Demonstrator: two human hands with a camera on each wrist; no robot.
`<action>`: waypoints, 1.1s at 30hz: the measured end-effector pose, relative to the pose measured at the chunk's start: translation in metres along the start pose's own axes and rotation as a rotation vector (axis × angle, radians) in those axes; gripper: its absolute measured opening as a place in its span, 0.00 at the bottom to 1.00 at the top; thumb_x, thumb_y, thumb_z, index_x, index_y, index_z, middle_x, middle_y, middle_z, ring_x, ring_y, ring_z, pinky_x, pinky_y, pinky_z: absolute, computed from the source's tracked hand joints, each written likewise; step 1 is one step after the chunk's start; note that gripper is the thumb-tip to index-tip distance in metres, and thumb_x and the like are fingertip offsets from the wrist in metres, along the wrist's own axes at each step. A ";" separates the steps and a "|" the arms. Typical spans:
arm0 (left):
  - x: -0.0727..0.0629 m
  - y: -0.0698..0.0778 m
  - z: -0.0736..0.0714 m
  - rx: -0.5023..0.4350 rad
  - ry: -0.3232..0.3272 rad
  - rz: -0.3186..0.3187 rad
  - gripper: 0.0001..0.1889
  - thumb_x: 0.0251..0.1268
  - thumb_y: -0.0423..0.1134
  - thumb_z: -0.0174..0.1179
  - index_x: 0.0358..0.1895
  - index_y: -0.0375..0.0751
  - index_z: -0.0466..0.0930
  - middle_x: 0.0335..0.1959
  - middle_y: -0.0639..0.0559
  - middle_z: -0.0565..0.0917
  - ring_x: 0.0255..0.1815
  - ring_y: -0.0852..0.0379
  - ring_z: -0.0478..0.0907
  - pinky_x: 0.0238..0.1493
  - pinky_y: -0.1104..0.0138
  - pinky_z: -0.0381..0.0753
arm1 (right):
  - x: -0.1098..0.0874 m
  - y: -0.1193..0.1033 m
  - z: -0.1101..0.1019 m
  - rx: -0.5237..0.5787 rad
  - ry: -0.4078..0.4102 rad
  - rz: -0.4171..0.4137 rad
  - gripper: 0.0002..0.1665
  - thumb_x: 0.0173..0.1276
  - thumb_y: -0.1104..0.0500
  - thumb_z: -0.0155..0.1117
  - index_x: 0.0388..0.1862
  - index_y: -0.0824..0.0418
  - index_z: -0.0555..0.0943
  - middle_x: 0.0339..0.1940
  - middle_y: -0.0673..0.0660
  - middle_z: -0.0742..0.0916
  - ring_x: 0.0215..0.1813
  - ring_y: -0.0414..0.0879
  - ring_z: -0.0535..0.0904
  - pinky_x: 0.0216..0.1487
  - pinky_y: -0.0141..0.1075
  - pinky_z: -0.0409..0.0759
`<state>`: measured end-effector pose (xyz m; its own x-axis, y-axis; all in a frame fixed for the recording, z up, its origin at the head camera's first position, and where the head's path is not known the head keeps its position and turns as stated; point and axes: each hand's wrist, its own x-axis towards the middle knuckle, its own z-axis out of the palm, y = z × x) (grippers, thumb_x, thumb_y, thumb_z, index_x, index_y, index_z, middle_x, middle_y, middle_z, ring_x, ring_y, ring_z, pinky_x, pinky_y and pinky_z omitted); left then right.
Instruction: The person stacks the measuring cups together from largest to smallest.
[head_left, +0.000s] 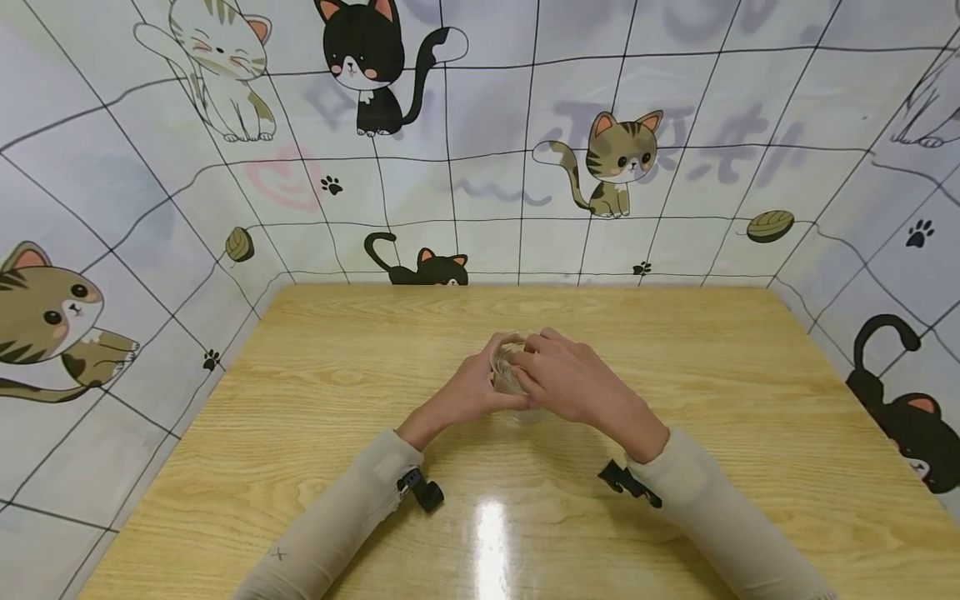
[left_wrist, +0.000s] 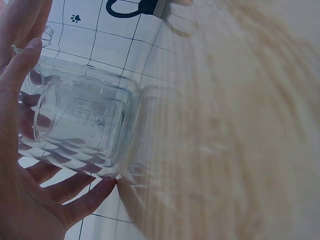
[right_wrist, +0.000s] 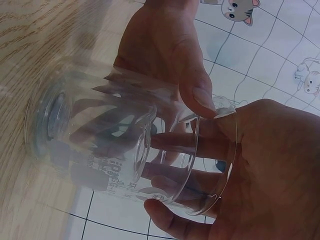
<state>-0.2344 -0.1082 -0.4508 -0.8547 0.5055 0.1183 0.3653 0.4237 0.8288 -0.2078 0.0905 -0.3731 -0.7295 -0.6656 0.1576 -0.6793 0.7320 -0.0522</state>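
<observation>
A clear glass cup [head_left: 524, 415] with pale printed marks stands between both hands over the middle of the table. My left hand [head_left: 468, 387] grips its side, fingers and thumb spread round the wall. From the other side my right hand [head_left: 567, 377] holds it at the mouth. In the right wrist view, several of that hand's fingers [right_wrist: 172, 143] reach inside the rim while one lies along the outside. The left wrist view shows the cup [left_wrist: 85, 117] side-on, its thick base close to the wood and a faceted pattern on its lower side.
The wooden table [head_left: 337, 350] has a bright reflection near its front. A white cloth [head_left: 495, 192] with black grid lines and cartoon cats hangs round the back and sides. Dark straps [head_left: 422, 490] sit at both sleeve cuffs.
</observation>
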 end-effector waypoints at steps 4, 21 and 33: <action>0.001 -0.001 -0.001 0.008 0.004 0.018 0.49 0.58 0.53 0.76 0.79 0.55 0.56 0.58 0.55 0.82 0.26 0.60 0.71 0.32 0.63 0.76 | 0.000 0.000 0.000 -0.008 0.026 -0.014 0.18 0.82 0.51 0.54 0.57 0.53 0.87 0.51 0.56 0.88 0.53 0.51 0.81 0.40 0.43 0.85; 0.001 -0.004 0.002 0.020 0.000 0.004 0.50 0.56 0.54 0.77 0.79 0.58 0.56 0.66 0.55 0.79 0.33 0.59 0.74 0.35 0.64 0.76 | -0.003 0.002 0.005 0.007 0.036 -0.011 0.18 0.83 0.50 0.52 0.56 0.53 0.88 0.52 0.55 0.88 0.56 0.51 0.80 0.45 0.43 0.86; 0.000 -0.001 -0.002 0.035 -0.015 0.022 0.53 0.51 0.66 0.76 0.78 0.65 0.55 0.39 0.57 0.85 0.17 0.63 0.62 0.26 0.67 0.69 | -0.002 0.004 0.002 -0.019 0.053 -0.041 0.16 0.82 0.50 0.55 0.55 0.54 0.88 0.51 0.55 0.89 0.53 0.50 0.82 0.44 0.43 0.86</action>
<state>-0.2355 -0.1099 -0.4508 -0.8407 0.5260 0.1285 0.3974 0.4381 0.8063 -0.2089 0.0946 -0.3762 -0.6952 -0.6869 0.2115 -0.7066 0.7071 -0.0260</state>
